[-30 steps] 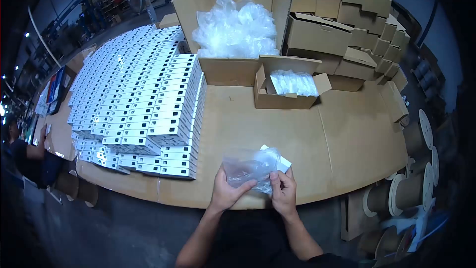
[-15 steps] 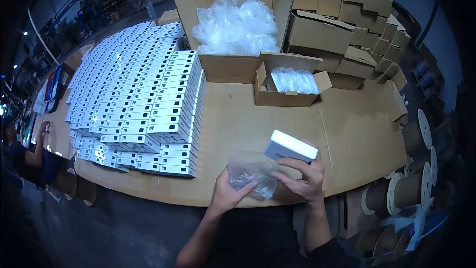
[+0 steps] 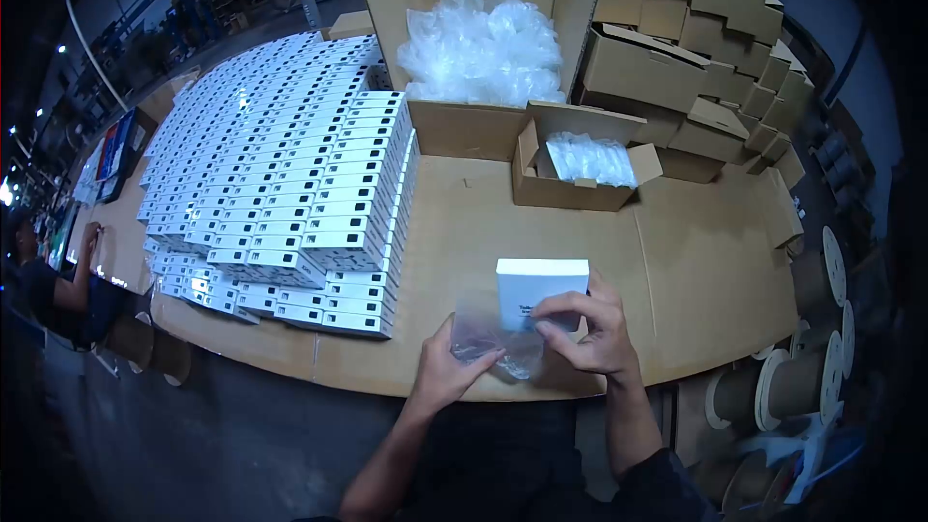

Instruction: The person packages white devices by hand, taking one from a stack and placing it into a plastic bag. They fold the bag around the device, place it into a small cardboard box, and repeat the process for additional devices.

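Note:
Near the front edge of the table, my left hand [image 3: 449, 365] pinches a clear plastic bag [image 3: 483, 329], thumb across its front. My right hand [image 3: 592, 331] grips a small white box [image 3: 541, 282] with dark print on its front face. The box stands upright just behind and right of the bag, its lower left part overlapping the bag's upper edge in this view. Thumb and forefinger of the right hand lie across the box's lower front, the other fingers behind its right side.
Stacked white boxes [image 3: 290, 164] fill the table's left. A large carton [image 3: 464, 130] of clear bags [image 3: 483, 48] stands at the back, beside a small carton [image 3: 556, 195] of wrapped items [image 3: 592, 160]. Brown cartons [image 3: 643, 68] pile up behind. Another person [image 3: 58, 280] sits far left.
The white box has turned from a slant to upright, its printed face now showing, and has come left and down against the bag. My view has shifted slightly.

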`<state>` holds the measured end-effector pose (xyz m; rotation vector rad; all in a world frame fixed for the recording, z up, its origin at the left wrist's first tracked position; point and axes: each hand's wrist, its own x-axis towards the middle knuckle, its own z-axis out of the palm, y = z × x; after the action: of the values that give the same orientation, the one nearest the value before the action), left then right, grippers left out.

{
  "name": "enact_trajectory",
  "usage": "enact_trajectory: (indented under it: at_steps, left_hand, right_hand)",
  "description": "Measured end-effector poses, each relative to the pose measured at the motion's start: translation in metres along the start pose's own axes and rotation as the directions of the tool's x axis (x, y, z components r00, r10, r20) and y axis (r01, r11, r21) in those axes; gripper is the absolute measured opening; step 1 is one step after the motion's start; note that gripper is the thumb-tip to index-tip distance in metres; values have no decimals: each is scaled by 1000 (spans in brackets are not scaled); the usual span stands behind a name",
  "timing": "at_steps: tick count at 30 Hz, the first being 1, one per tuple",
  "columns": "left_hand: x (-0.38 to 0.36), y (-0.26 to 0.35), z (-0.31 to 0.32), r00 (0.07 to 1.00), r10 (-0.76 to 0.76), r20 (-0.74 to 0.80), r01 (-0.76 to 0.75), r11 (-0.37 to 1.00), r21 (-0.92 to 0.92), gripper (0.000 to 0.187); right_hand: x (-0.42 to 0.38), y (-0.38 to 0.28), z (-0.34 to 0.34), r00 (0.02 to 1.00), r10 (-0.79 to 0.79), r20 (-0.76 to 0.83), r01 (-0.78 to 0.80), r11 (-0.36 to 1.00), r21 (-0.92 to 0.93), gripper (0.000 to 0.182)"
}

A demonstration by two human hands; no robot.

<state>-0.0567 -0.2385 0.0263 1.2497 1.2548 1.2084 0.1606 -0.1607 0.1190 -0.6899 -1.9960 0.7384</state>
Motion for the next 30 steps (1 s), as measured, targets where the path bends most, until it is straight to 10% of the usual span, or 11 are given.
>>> enact_trajectory:
  at_steps: [9, 18, 21, 23, 27, 30]
  left_hand:
    - [5, -2, 7, 999, 21, 24, -20, 997, -73, 54]
    - [2, -7, -5, 992, 13, 124, 16, 973, -232, 53]
    - [0, -27, 0, 985, -99, 142, 171, 689, -705, 45]
    - [-2, -36, 4, 989, -117, 88, 146, 747, -648, 44]
    - [2, -49, 8, 996, -75, -45, 33, 794, -607, 45]
    - [6, -48, 4, 995, -47, -86, -9, 828, -561, 45]
  right_hand:
    - [3, 11, 15, 981, 92, 169, -136, 955, 265, 84]
    - [-7, 23, 27, 960, 182, 215, -253, 894, 371, 79]
    - [-12, 31, 25, 926, 200, 320, -310, 887, 342, 65]
    - [-14, 40, 30, 944, 134, 300, -248, 890, 382, 63]
    - [-35, 34, 55, 894, 445, -57, -323, 727, 606, 86]
    - [-54, 37, 73, 728, 683, -54, -395, 482, 782, 65]
